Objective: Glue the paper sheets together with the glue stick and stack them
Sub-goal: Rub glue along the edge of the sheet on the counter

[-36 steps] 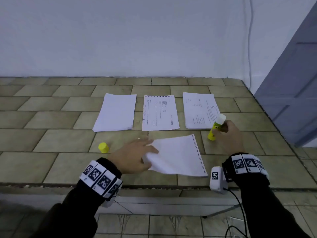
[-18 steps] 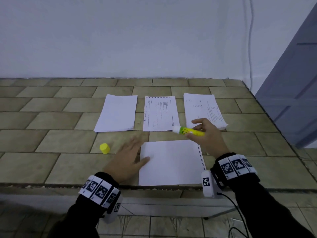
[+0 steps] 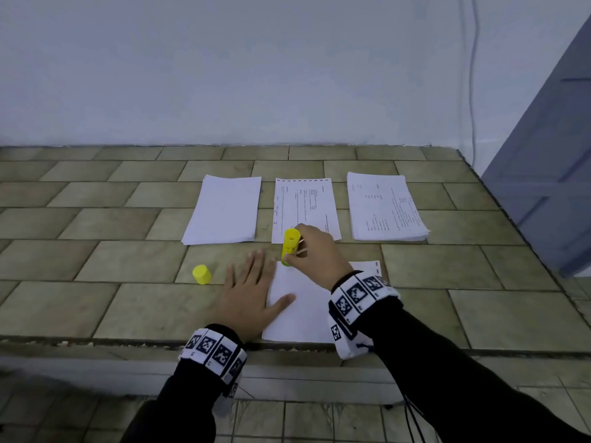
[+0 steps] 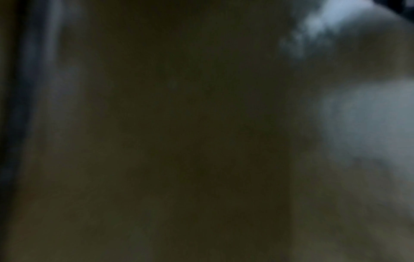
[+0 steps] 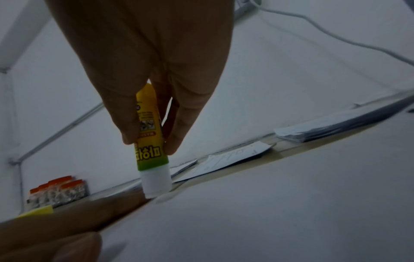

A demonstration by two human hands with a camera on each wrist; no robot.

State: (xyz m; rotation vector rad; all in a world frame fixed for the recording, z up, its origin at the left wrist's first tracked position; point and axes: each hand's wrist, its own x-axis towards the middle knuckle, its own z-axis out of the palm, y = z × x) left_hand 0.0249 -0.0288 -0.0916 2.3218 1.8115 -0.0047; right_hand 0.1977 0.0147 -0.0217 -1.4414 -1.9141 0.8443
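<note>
Three paper lots lie in a row toward the far edge of the tiled surface [image 3: 96,302]: a blank stack [image 3: 225,210] leftmost, a single printed sheet [image 3: 303,207] in the middle, a thick printed stack [image 3: 383,207] nearest the right edge.

One blank working sheet [image 3: 307,311] — flat at the near edge, set square to the person, probably so it is within easy reach for gluing.

Left hand [image 3: 248,297] — palm down, fingers straight and spread, thumb overlapping the sheet's left margin; it seems to be pinning the paper against the drag of the glue. The left wrist view is dark and shows nothing usable.

Right hand [image 3: 315,251] — fingers [image 5: 179,134] pinching the glue stick [image 3: 290,246] low on its barrel, held upright, white tip down at the sheet's far left corner; a start point for a stroke, by the look of it.

Yellow cap [image 3: 201,274] — off, upright, left of the left hand.

Room: plain pale wall behind, grey door at right.
</note>
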